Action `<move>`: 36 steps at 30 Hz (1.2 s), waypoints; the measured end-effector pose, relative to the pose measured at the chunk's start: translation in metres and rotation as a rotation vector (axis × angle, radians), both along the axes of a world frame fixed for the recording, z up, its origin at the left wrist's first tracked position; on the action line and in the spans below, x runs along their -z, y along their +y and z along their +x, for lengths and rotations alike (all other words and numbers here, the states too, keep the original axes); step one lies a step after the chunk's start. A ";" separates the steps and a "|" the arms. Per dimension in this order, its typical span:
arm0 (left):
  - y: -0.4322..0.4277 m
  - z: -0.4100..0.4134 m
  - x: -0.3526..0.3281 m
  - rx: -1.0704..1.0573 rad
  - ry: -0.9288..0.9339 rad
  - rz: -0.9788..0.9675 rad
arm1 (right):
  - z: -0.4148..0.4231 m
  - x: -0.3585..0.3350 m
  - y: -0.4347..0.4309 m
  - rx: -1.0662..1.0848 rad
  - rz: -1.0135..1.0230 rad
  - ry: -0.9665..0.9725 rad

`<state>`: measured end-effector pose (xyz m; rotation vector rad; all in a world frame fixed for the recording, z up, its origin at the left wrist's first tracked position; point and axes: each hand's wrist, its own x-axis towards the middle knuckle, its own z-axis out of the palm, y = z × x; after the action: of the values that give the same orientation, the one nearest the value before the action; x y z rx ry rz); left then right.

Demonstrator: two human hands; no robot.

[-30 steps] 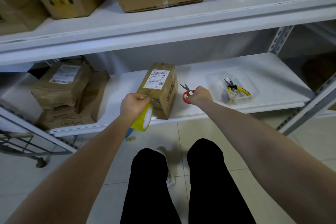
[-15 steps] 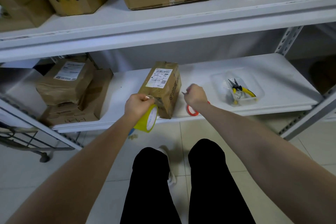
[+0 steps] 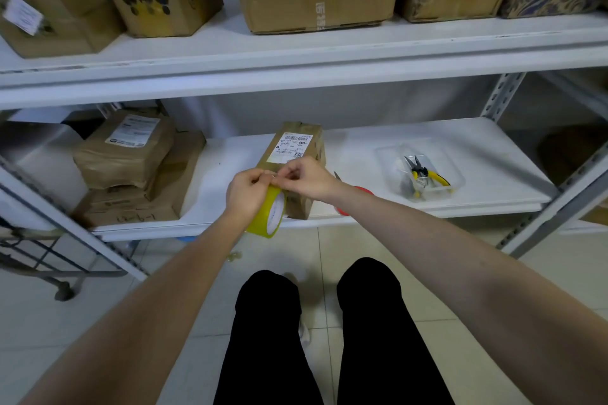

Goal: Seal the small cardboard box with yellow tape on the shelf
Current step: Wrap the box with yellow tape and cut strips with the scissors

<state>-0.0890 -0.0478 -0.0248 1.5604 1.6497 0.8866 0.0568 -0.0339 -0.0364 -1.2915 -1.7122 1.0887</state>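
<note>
Only "009" reads clearly on the white label (image 3: 291, 148) of the small cardboard box (image 3: 309, 204), which stands on the shelf (image 3: 427, 141) just behind both hands. Red-handled scissors (image 3: 342, 211) lie mostly hidden behind the right wrist. The left hand (image 3: 246, 192) grips the yellow tape roll (image 3: 267, 214); the right hand (image 3: 306, 177) pinches its upper edge with curled fingers.

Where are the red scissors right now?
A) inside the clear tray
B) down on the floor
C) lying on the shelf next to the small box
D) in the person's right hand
C: the red scissors lie on the shelf just right of the small box, partly hidden by the right forearm; the left hand holds the tape roll and the right hand pinches at its top.
</note>
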 end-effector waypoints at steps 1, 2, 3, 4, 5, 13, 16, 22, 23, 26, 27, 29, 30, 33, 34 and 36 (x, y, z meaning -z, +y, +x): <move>-0.002 0.002 -0.001 -0.003 0.010 -0.003 | 0.001 0.001 0.000 0.045 0.001 0.041; -0.003 0.002 -0.002 -0.006 0.012 -0.004 | 0.001 0.000 0.000 0.082 -0.004 0.061; -0.004 0.002 -0.002 -0.005 0.010 -0.007 | 0.001 0.000 -0.001 0.105 -0.014 0.069; -0.005 0.001 -0.001 0.001 0.008 -0.014 | 0.000 -0.001 -0.001 0.115 -0.022 0.069; -0.006 0.001 -0.001 0.009 0.007 -0.033 | -0.001 -0.001 -0.001 0.123 -0.029 0.065; -0.014 0.015 -0.017 0.028 -0.235 -0.285 | 0.001 -0.004 -0.001 0.280 0.034 -0.206; -0.012 0.009 -0.018 0.187 -0.305 -0.349 | 0.010 -0.005 0.002 0.310 0.043 -0.258; -0.010 0.018 -0.026 0.197 -0.161 -0.182 | 0.009 0.000 0.006 0.393 0.047 -0.353; -0.008 0.018 -0.027 0.184 -0.122 -0.171 | 0.007 0.002 0.006 0.401 0.037 -0.360; -0.001 0.016 -0.019 0.140 0.049 -0.205 | 0.003 0.000 0.009 0.457 0.018 -0.373; -0.001 0.015 -0.016 0.132 0.060 -0.216 | 0.003 -0.002 0.011 0.471 0.014 -0.370; 0.000 0.012 -0.009 0.128 0.026 -0.220 | 0.003 -0.006 0.018 0.456 0.006 -0.353; 0.001 0.011 -0.008 0.128 0.035 -0.219 | 0.003 -0.007 0.021 0.444 0.001 -0.350; 0.006 0.009 -0.006 0.083 0.068 -0.222 | 0.004 -0.008 0.028 0.405 0.002 -0.349; 0.008 0.008 -0.004 0.064 0.078 -0.228 | 0.005 -0.008 0.030 0.384 0.008 -0.347; 0.013 0.008 -0.002 0.035 0.078 -0.242 | 0.007 -0.011 0.034 0.353 0.007 -0.348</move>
<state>-0.0814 -0.0350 -0.0227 1.4668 1.7091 0.5893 0.0643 -0.0003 -0.0258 -1.7776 -1.6369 0.6810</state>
